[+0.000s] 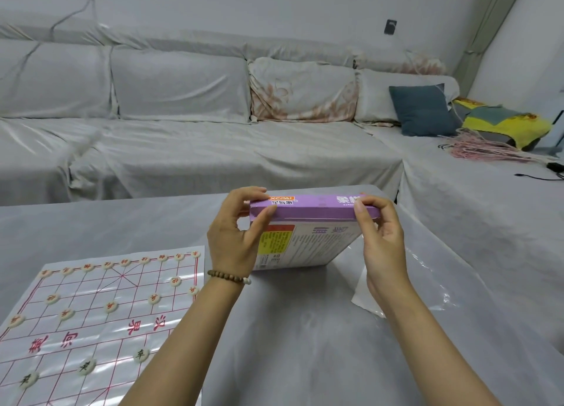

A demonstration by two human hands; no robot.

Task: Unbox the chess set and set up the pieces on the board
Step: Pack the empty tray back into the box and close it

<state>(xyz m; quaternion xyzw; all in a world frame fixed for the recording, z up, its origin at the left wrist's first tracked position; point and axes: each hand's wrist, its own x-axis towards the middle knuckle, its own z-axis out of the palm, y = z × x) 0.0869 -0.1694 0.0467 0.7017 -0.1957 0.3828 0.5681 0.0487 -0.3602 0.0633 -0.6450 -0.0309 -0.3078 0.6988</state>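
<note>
Both forearms are bare — no sleeves show. The left wrist wears a bracelet (228, 275) of brown wooden beads — one pale bead.

Covered sofa (189, 149) — blue cushion (425, 111), yellow cloth (508, 124).

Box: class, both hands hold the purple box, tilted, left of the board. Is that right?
No. The head view shows the box right of the board, not left. The left hand and right hand do hold it, tilted.
</note>
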